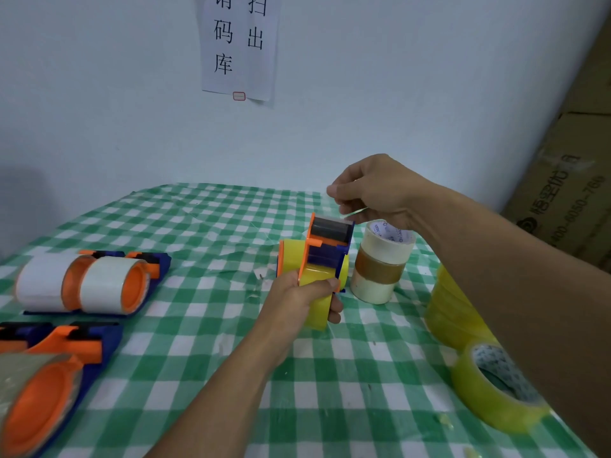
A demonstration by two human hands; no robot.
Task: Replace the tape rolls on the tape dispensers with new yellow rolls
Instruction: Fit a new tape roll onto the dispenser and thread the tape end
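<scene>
OK, mid-threading on this one. Left hand (297, 299) grips the dispenser (327, 246) by its lower body and holds it up off the tabletop (215, 226). Its fingers wrap round the frame and over the yellow roll (317, 312), which is seated on the hub. Right hand (373, 190) sits just above the cutter head, thumb and fingers pinched on what looks like the tape end (352, 211); the film is too thin and clear to be sure.

To do this step well:
- Keep the strip flat and centred across the roller.
- Pull straight up over the blade, no twist.
- Ease the left fingers off the roll face so it can turn.
- Mind fingertips at the serrated edge.

To my eye a lot is left. The white-roll dispensers (99, 282) lie at far left, and the near-left dispensers (49, 375) carry a clearish roll. Spare yellow rolls (489, 391) sit under the right forearm. The old-roll stack (380, 262) stands just beside the held dispenser.
</scene>
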